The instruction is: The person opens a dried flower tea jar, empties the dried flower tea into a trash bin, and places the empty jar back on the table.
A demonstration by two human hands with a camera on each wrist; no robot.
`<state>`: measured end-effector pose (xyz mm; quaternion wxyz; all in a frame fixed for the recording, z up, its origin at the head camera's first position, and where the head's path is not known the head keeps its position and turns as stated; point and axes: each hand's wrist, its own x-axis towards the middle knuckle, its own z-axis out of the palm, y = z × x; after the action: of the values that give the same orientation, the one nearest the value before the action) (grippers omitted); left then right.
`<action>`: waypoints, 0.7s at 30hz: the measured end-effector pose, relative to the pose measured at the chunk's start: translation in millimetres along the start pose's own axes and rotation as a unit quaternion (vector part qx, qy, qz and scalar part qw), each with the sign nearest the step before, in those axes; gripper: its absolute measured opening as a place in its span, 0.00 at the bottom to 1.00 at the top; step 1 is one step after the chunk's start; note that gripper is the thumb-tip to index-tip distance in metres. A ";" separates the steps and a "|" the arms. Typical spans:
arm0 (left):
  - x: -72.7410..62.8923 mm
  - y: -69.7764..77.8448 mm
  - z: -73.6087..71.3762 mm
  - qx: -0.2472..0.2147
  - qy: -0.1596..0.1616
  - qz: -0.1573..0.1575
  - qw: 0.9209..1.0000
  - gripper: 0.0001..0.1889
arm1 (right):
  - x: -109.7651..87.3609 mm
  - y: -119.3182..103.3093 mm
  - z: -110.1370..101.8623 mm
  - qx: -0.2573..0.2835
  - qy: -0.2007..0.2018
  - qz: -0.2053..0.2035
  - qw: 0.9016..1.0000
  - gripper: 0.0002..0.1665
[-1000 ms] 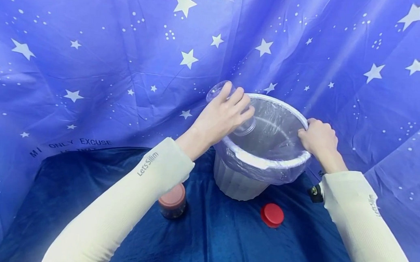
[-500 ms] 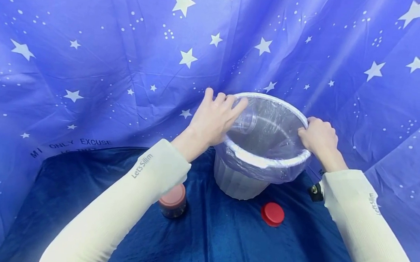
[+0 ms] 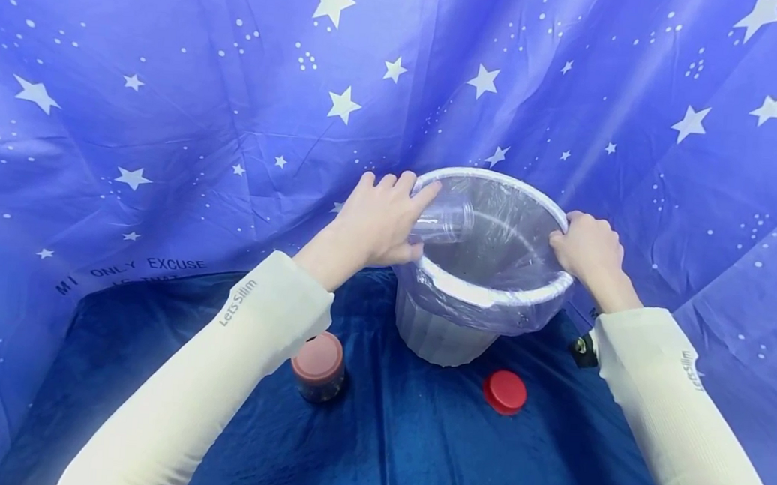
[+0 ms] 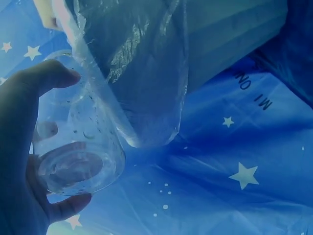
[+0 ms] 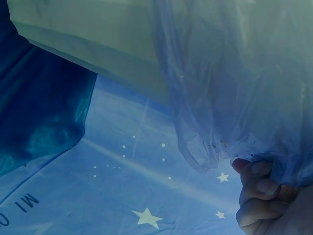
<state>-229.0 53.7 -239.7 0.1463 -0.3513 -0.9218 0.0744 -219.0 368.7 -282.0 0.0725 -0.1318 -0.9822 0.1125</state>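
Observation:
My left hand [image 3: 379, 223] grips a clear jar [image 3: 449, 218] that lies nearly sideways over the left rim of a white bin [image 3: 445, 340]. The jar's mouth points right, into the bin. In the left wrist view, fingers and thumb wrap the same clear jar [image 4: 80, 142], and small dark specks cling to its wall. A thin see-through bag [image 3: 484, 320] lines the bin and folds over its rim. On the far side, my right hand [image 3: 589, 249] holds the bin's right rim; the right wrist view shows its curled fingers [image 5: 259, 186] against the bag.
On the dark blue cloth [image 3: 408, 439] stand a jar with a dull red lid [image 3: 319, 367], near the left forearm, and a loose red lid [image 3: 505, 392] in front of the bin. A star-printed blue curtain [image 3: 235, 111] hangs close behind the bin.
The left hand has moved left and slightly lower, and the clear jar has tipped from a steep slant to nearly level. The right hand stays on the rim.

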 end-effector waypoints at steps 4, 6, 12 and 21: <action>-0.1 -2.1 0.8 -0.032 -0.003 -0.014 0.999 0.43 | 0.1 -0.5 0.6 -0.001 -0.003 0.001 1.000 0.29; -0.5 -2.6 1.3 -0.043 -0.001 -0.016 0.999 0.42 | -0.2 -0.5 0.4 -0.002 -0.005 0.002 1.000 0.29; 0.0 -4.1 -1.0 -0.077 -0.023 -0.012 0.997 0.38 | -0.1 -0.7 -0.7 -0.004 -0.006 0.000 1.000 0.28; 2.4 -7.2 -9.2 -0.171 -0.087 -0.037 0.981 0.44 | -0.3 -0.4 -1.2 -0.002 -0.006 0.004 1.000 0.29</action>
<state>-232.3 50.3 -228.8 0.0057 -0.3290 -0.9424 -0.0597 -218.5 368.5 -280.9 0.0658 -0.1354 -0.9823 0.1118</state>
